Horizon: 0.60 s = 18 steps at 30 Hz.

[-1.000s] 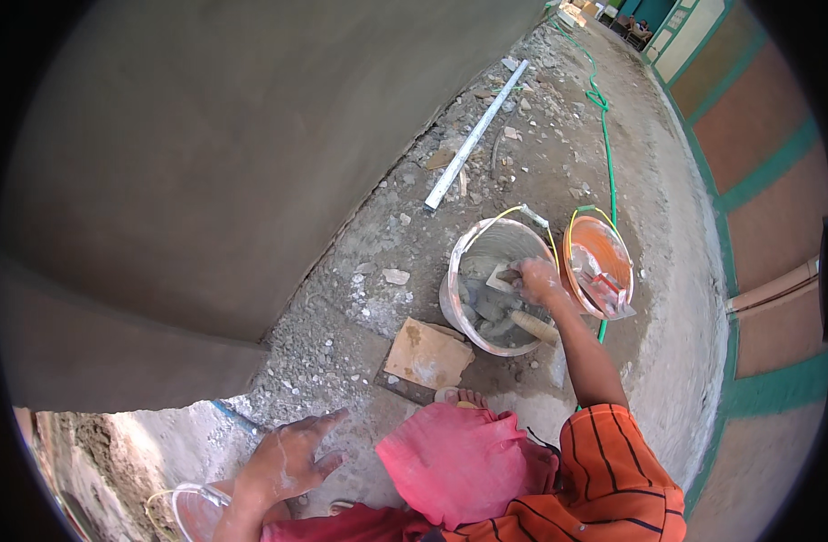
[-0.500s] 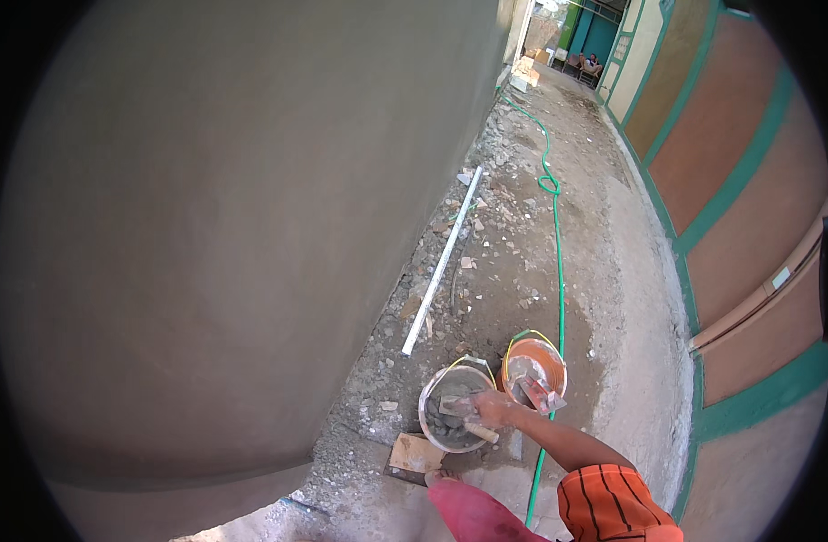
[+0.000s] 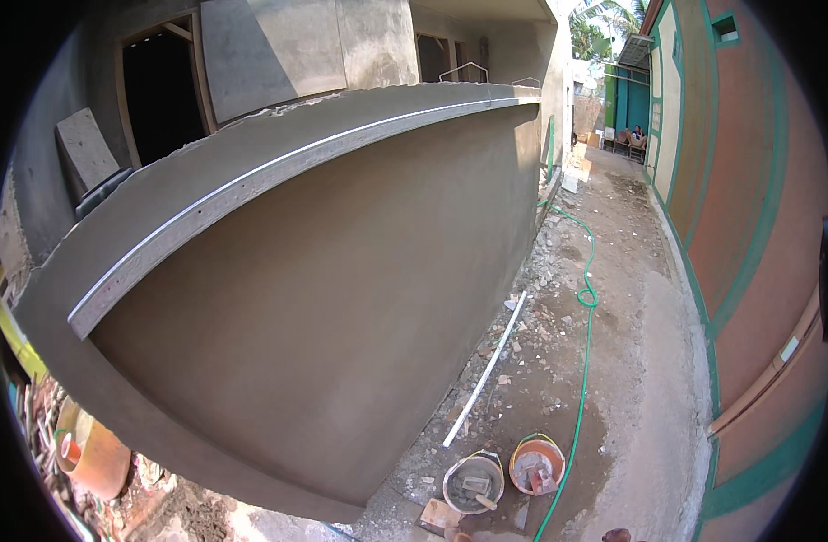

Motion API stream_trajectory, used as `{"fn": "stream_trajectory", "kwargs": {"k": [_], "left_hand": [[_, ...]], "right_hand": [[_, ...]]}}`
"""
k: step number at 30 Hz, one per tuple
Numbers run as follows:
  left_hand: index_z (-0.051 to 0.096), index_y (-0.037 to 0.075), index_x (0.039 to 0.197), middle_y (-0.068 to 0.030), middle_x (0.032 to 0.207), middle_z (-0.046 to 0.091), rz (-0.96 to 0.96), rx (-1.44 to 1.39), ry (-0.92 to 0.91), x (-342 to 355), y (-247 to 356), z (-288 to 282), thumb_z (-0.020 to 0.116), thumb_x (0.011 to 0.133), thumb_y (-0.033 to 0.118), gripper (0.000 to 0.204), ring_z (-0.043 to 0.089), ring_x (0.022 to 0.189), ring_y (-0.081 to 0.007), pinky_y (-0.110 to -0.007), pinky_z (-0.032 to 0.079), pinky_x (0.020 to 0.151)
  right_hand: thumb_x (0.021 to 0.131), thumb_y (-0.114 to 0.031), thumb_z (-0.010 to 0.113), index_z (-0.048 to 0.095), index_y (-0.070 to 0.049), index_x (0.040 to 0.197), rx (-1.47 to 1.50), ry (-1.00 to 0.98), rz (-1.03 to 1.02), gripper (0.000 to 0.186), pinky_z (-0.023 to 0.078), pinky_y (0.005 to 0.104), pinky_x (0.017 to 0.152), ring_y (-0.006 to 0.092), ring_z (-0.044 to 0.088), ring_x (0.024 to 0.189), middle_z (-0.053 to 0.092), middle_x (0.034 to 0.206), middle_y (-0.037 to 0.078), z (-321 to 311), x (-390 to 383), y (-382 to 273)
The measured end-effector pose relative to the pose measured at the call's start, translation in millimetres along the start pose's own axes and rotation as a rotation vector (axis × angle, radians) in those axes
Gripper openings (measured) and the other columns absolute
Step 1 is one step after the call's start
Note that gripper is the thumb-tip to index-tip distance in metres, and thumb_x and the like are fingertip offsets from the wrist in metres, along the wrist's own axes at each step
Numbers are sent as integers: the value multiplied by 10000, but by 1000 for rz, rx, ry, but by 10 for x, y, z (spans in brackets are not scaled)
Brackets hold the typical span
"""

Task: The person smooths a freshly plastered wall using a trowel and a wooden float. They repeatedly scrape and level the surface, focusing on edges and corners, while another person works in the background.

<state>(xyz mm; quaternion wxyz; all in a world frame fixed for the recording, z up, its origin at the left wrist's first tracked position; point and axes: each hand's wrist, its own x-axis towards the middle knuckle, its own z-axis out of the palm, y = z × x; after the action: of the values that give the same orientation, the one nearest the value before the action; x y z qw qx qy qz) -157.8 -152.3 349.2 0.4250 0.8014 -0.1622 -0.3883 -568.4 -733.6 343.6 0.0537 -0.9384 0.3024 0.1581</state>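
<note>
A trowel (image 3: 476,486) with a pale wooden handle lies in the pale bucket (image 3: 447,499) of grey mortar, and no hand is on it. Right beside stands an orange bucket (image 3: 519,446) with a reddish hand float (image 3: 542,476) leaning inside. My left hand is out of the picture. At the lower edge a small brown shape (image 3: 616,535) shows; it may be my right hand, but too little is visible to be sure. Left of the buckets, a smooth grey plastered wall (image 3: 342,298) has a long straight board (image 3: 224,191) along its upper part.
A green hose (image 3: 586,379) runs along the rubble-strewn alley, past a white bar (image 3: 486,370) on the ground. A flat tile-like piece (image 3: 441,515) lies by the pale bucket. The right side is a painted wall (image 3: 748,163) with green bands. Far off sits a person (image 3: 638,133).
My right hand has let go of the trowel and left the buckets. The view has tipped upward, bringing the wall's top and the board into sight.
</note>
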Motion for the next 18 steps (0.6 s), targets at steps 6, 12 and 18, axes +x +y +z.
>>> {"fn": "stream_trajectory", "kwargs": {"k": [6, 12, 18], "left_hand": [[638, 110, 1278, -176, 1171, 695, -60, -26, 220, -195, -308, -23, 689, 891, 334, 451, 661, 1075, -256, -390, 504, 978], [700, 141, 1170, -124, 1156, 703, -325, 252, 194, -928, -676, 1093, 604, 870, 385, 399, 655, 1088, -310, -401, 516, 953], [703, 138, 1133, -119, 1122, 701, -264, 578, -129, -1177, -629, 1471, 600, 864, 376, 374, 648, 1087, -314, -406, 516, 945]], "right_hand": [[809, -157, 605, 729, -96, 797, 885, -211, 438, 138, 552, 479, 622, 338, 696, 745, 710, 830, 153, -724, 678, -1006], [822, -183, 612, 714, -86, 818, 1040, -226, 154, 141, 553, 463, 600, 320, 691, 733, 698, 824, 140, -1582, 1302, -1838], [835, -209, 618, 699, -75, 838, 1121, -227, 50, 156, 554, 446, 579, 301, 685, 721, 686, 817, 126, -1985, 1344, -1696]]}}
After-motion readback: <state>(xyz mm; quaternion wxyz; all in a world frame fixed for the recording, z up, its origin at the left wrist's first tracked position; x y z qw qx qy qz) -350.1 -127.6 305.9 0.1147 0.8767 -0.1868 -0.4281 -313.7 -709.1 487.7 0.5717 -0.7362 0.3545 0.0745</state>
